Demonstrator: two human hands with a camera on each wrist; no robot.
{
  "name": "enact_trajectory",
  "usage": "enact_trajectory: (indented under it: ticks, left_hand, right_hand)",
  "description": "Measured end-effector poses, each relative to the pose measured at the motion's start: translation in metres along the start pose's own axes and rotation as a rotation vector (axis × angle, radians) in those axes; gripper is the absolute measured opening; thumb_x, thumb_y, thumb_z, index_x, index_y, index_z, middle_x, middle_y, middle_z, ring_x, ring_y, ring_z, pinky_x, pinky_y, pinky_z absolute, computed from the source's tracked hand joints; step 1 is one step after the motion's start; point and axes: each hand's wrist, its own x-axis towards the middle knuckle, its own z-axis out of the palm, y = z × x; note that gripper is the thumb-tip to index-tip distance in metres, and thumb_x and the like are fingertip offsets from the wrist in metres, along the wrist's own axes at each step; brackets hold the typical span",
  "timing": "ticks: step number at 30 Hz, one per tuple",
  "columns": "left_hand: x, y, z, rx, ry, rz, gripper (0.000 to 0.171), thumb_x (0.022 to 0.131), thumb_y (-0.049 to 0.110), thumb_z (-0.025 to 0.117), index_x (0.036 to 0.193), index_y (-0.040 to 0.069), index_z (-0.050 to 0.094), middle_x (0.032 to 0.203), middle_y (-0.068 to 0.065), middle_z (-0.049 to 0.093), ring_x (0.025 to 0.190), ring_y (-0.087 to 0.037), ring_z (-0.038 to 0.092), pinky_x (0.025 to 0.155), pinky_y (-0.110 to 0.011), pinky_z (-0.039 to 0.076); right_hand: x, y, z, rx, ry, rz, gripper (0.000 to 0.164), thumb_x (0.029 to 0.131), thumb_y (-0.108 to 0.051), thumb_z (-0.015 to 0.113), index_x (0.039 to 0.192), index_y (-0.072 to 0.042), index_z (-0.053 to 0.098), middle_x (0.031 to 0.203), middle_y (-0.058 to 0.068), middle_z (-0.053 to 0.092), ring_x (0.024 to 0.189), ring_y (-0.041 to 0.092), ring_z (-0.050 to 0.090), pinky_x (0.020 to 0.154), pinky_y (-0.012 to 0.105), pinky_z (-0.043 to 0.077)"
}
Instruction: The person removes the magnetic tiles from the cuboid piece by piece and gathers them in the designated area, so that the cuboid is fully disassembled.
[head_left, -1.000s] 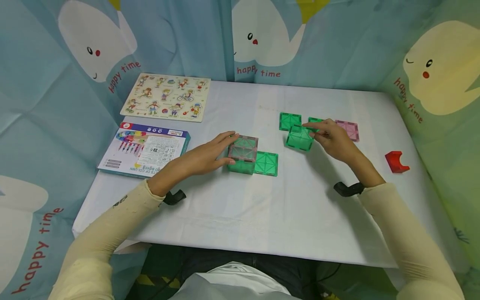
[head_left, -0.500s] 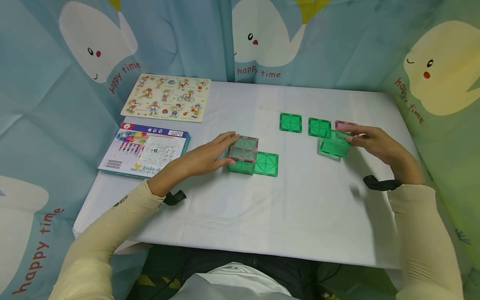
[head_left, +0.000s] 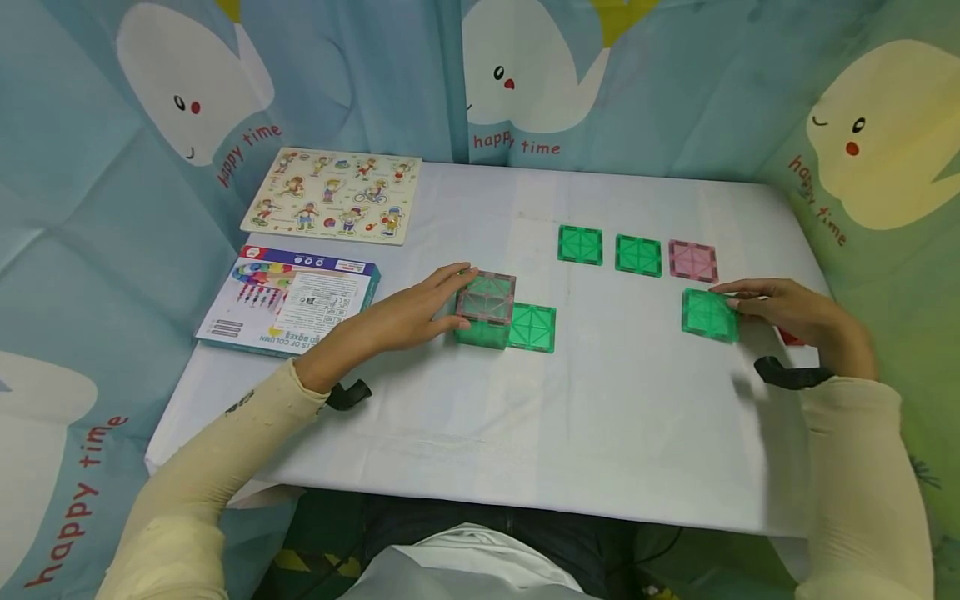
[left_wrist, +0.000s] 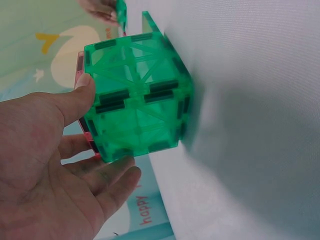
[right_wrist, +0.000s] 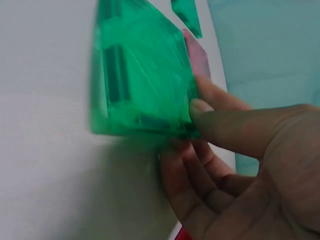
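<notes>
My left hand [head_left: 408, 318] grips a cube of see-through magnetic tiles [left_wrist: 137, 95], thumb on one side and fingers on the other. Its walls are green and its top tile [head_left: 487, 297] is pink. Against the cube's right side, a green magnetic tile [head_left: 532, 327] lies flat on the table. Further right, my right hand [head_left: 806, 315] pinches another green square tile [right_wrist: 145, 70] by its edge between thumb and fingers, above the white cloth. Beyond it lie a pink tile [head_left: 693, 262] and two green tiles [head_left: 638, 255] in a spaced row.
A red block [head_left: 790, 338] shows partly behind my right hand. At the left of the white-covered table [head_left: 480, 425] lie a printed box [head_left: 288, 296] and a picture board [head_left: 333, 196]. Printed curtains [head_left: 405, 83] hang close behind and along both sides.
My right hand has carried the green tile rightward past the row, to the near side of the pink tile, now overlapping the red block. My left hand has stayed on the cube.
</notes>
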Motion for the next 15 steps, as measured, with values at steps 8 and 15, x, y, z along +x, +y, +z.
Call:
enact_trajectory:
  ticks: [8, 15]
  left_hand:
    - [0.0, -0.001, 0.0, -0.002, 0.006, 0.011, 0.078, 0.109, 0.038, 0.06, 0.17, 0.015, 0.019, 0.176, -0.011, 0.013, 0.159, -0.03, 0.029, 0.121, -0.051, 0.04]
    - [0.0, -0.001, 0.0, 0.001, 0.001, 0.003, 0.079, 0.109, 0.04, 0.06, 0.171, 0.016, 0.018, 0.177, -0.01, 0.012, 0.159, -0.029, 0.029, 0.121, -0.051, 0.04]
  right_hand:
    - [0.004, -0.007, 0.008, -0.018, 0.049, 0.024, 0.049, 0.115, -0.024, 0.046, 0.153, 0.007, 0.042, 0.155, 0.043, 0.03, 0.137, 0.057, 0.031, 0.108, 0.072, 0.034]
    - [0.006, -0.011, 0.019, -0.044, 0.113, 0.031, 0.043, 0.114, -0.019, 0.043, 0.146, 0.01, 0.044, 0.139, 0.037, 0.037, 0.123, 0.052, 0.034, 0.093, 0.062, 0.039]
